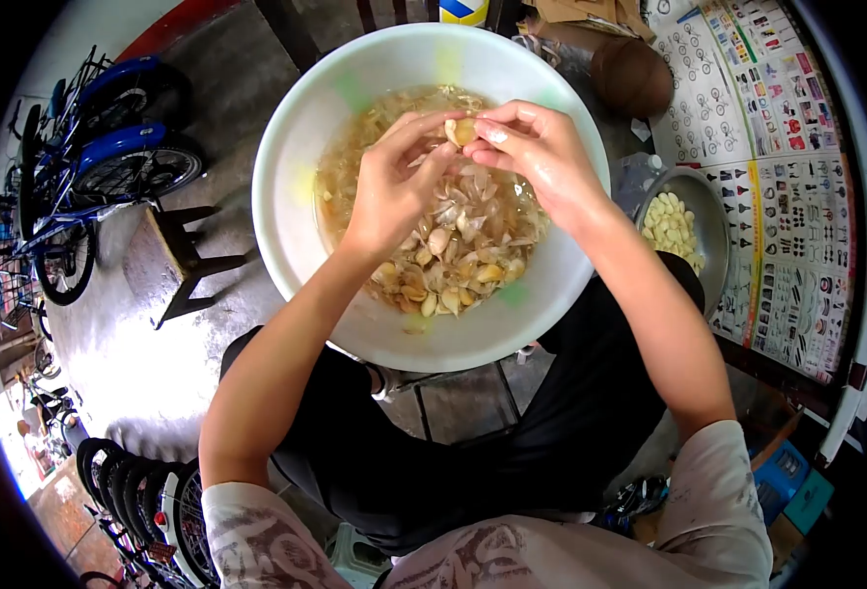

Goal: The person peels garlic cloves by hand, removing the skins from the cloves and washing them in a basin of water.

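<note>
While both hands meet above the large white basin [291,177], a garlic clove [461,132] sits pinched between the fingers of the left hand [537,147] and the right hand [399,177], at their fingertips. Below it, loose cloves [438,285] and papery skins lie in the basin's cloudy water. To the basin's right, a metal bowl [714,221] contains pale peeled cloves [671,226].

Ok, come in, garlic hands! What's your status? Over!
Left hand and right hand pinching pale yellow garlic clove. Held above round white plastic basin. Loose papery tan skins crowding brownish water below. Over.
</note>
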Available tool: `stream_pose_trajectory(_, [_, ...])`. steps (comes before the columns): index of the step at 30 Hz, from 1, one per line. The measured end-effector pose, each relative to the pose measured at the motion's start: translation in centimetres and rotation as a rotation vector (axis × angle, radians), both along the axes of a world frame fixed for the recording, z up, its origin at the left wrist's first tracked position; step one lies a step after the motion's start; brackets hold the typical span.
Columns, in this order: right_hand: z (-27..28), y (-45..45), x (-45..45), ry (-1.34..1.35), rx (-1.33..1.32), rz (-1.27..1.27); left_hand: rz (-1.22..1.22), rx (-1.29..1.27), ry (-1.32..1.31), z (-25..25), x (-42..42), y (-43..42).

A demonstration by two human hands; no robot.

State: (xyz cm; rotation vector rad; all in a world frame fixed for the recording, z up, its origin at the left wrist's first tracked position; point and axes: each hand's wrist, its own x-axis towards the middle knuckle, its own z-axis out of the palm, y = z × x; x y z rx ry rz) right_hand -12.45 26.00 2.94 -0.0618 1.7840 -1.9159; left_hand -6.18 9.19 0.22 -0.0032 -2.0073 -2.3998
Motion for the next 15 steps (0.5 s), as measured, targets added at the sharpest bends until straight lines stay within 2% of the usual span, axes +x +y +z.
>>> stream_pose_trajectory(3, [-0.1, -0.7, 0.4, 0.04, 0.016, 0.053, 0.066, -0.111, 0.103, -0.2, 0.0, -0.5])
stream_pose_trajectory(4, [0.0, -0.9, 0.4, 0.058, 0.038, 0.096, 0.072, -0.114, 0.102, -0.2, 0.1, -0.7])
stream_pose_trajectory(6, [0.0, -1.2, 0.0, 0.067, 0.109, 0.112, 0.145, -0.289, 0.027, 0.1, 0.2, -1.0])
stream_pose_trajectory(8, [-1.3, -1.2, -0.7, 0.362, 0.304, 0.23, 0.176, -0.29, -0.026, 0.3, 0.3, -1.2])
stream_pose_trajectory(9, [-1.3, -1.4, -0.7, 0.362, 0.303, 0.231, 0.204, -0.29, -0.077, 0.3, 0.3, -1.3])
stream_pose_trajectory(11, [-1.0, -2.2, -0.6, 0.816, 0.32, 0.108, 0.203, -0.242, -0.137, 0.4, 0.2, -1.3])
stream_pose_trajectory(14, [-0.6, -2.6, -0.8, 0.869, 0.242, 0.192, 0.156, -0.144, -0.227, 1.2, 0.3, -1.2])
stream_pose_trajectory(15, [-0.7, -2.5, -1.1, 0.977, 0.299, 0.191, 0.111, -0.099, -0.257, 1.4, 0.3, -1.2])
